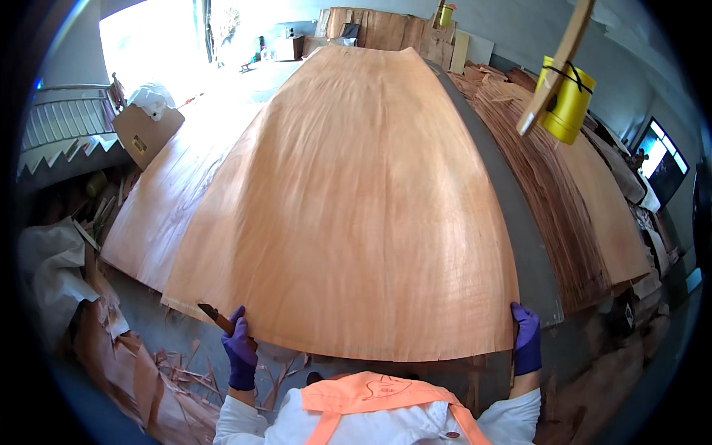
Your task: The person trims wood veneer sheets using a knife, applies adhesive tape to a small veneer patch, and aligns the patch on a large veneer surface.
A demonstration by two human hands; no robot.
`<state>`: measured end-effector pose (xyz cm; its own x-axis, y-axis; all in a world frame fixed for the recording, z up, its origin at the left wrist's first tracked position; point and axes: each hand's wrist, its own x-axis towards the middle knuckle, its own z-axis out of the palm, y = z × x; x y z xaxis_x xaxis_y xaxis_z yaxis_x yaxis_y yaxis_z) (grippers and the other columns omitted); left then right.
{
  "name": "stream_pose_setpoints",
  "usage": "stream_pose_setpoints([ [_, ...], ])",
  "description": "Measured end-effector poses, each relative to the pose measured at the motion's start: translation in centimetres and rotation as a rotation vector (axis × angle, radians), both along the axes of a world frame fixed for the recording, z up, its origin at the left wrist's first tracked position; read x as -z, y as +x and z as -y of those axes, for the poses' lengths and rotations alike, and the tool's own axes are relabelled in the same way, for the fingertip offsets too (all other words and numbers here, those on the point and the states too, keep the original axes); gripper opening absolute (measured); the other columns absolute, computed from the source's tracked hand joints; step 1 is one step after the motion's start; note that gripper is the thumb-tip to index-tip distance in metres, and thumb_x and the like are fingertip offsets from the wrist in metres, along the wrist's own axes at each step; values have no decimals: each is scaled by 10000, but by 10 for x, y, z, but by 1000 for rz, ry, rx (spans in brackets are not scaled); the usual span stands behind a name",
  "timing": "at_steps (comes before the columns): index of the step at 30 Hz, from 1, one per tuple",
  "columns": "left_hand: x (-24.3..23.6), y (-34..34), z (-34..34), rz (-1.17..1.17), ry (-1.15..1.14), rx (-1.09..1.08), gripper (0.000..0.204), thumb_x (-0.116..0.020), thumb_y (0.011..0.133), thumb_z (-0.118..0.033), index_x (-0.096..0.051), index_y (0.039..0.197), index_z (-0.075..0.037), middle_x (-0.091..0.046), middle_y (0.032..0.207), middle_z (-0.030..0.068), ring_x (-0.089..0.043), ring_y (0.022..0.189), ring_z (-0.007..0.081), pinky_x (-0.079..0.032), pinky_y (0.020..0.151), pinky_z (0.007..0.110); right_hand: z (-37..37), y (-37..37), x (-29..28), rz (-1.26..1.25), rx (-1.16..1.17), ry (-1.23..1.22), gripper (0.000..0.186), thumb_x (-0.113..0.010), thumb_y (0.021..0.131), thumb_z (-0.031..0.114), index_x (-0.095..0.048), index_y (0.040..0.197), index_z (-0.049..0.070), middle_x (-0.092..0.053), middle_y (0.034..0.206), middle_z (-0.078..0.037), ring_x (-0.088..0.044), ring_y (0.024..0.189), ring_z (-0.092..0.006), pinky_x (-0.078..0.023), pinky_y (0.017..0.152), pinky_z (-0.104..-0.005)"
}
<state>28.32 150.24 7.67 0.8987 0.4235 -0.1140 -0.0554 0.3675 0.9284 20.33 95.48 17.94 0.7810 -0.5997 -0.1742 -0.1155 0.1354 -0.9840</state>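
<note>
A large, pale orange-brown wood veneer sheet point(371, 208) stretches away from me, its near edge at waist height. My left hand point(241, 350), in a purple glove, is closed around a knife point(216, 317) with a wooden handle and a dark blade pointing up and left. That hand is at the sheet's near edge, left of its middle; whether its fingers also pinch the veneer I cannot tell. At the near right corner my right hand point(526, 338), also gloved, is closed on the sheet's edge, thumb uppermost.
More veneer point(167, 200) lies on the left, beside a cardboard piece point(147, 135). A dark veneer stack point(552, 200) runs along the right, past a grey strip point(512, 178). A yellow container point(569, 104) hangs from a wooden bar point(556, 67). Veneer scraps point(141, 378) litter the lower left.
</note>
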Motion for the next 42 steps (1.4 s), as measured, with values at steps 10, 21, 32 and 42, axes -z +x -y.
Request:
stream_pose_setpoints([
  [10,-12,-48,143,-27,-36,-5,307,-515,870,-59,-554,1160,34,-591,1076,82,-567,944,149,-447,849,278,158,-29,14,-38,-17,-49,240,-638,821,202,-646,889,-28,-639,828,-43,-579,700,-107,-460,641,-231],
  [21,2,-65,246,-72,3,25,338,-517,874,-93,-534,1185,37,-585,1077,78,-558,960,154,-437,859,282,232,-61,-6,-69,26,-144,276,-636,821,200,-635,938,-50,-637,866,-52,-573,738,-120,-459,697,-234],
  [32,-4,-66,346,-234,40,129,319,-552,862,-101,-570,1155,24,-573,960,14,-519,764,95,-416,690,211,308,-74,-22,-48,31,-199,298,-617,829,195,-632,970,-67,-639,875,-62,-570,755,-119,-455,711,-237],
  [42,24,-74,458,-150,-21,132,314,-547,858,-96,-568,1150,18,-587,988,44,-561,887,141,-447,805,285,444,-88,22,-57,161,-221,256,-638,817,186,-615,892,-57,-615,834,-44,-545,750,-109,-441,696,-228],
])
